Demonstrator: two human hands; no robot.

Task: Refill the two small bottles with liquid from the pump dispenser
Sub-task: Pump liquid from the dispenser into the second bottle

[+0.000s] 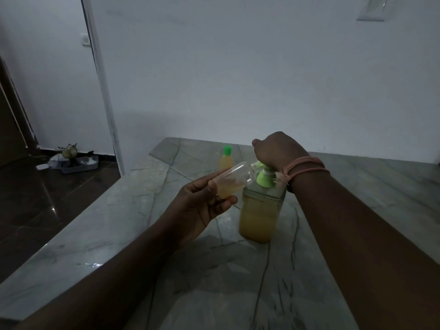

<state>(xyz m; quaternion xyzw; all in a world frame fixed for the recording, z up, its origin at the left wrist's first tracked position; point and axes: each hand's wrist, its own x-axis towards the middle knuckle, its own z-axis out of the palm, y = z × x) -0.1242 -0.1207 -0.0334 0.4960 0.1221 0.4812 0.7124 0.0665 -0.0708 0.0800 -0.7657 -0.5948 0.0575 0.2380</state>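
My left hand [202,206] holds a small clear bottle [234,178] tilted on its side, its open mouth against the spout of the pump dispenser [260,210]. A little yellow liquid lies in the bottle's lower end. The dispenser is a clear bottle about two-thirds full of yellow liquid, with a green pump head [265,178]. My right hand [276,148] rests fisted on top of the pump head. A second small bottle [226,160], holding yellow liquid and closed with a green cap, stands upright on the marble counter [214,270] behind the dispenser.
The counter's left edge drops to a dark floor [59,198]. A grey tray with small objects [76,161] sits on that floor by the white wall. The wall runs close behind the counter.
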